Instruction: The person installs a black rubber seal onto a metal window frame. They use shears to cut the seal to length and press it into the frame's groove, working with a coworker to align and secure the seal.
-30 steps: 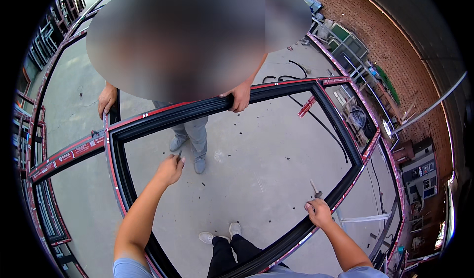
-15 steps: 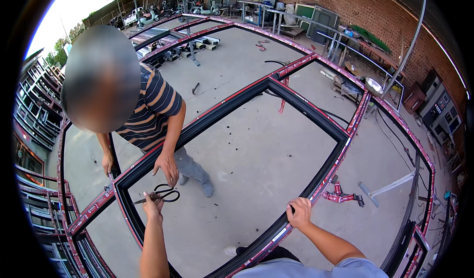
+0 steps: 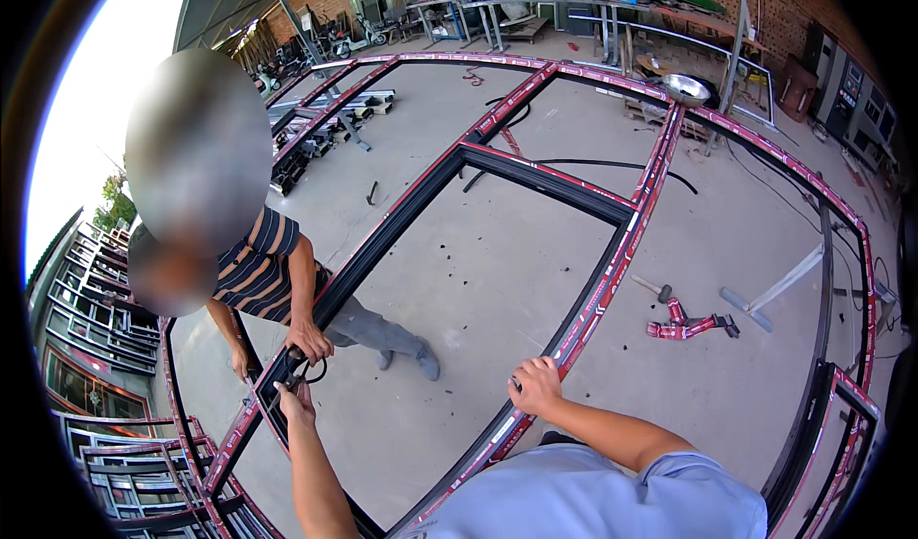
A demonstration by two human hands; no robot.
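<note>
My left hand [image 3: 295,403] is closed on a pair of scissors [image 3: 318,373] with black loop handles, at the blade end. A co-worker's hand [image 3: 311,340] is at the handles, fingers touching or almost touching them. Both hands meet over the left corner of a large black window frame [image 3: 390,227] edged with red printed film. My right hand [image 3: 537,387] rests as a fist on the frame's near right bar [image 3: 582,330]. A small dark end shows in the curl of its fingers; what it belongs to is hidden.
The co-worker [image 3: 268,264] in a striped shirt stands across the frame, other hand [image 3: 240,361] lower down. A mallet [image 3: 654,289] and a red-wrapped piece [image 3: 690,323] lie on the floor at right. A metal bowl [image 3: 687,88] sits at the far frame corner. Frames [image 3: 105,286] are stacked at left.
My view has turned, shifting the scene. The scissors and the co-worker's hand have come together, and that hand now covers part of the handles. My right hand stays on the frame bar.
</note>
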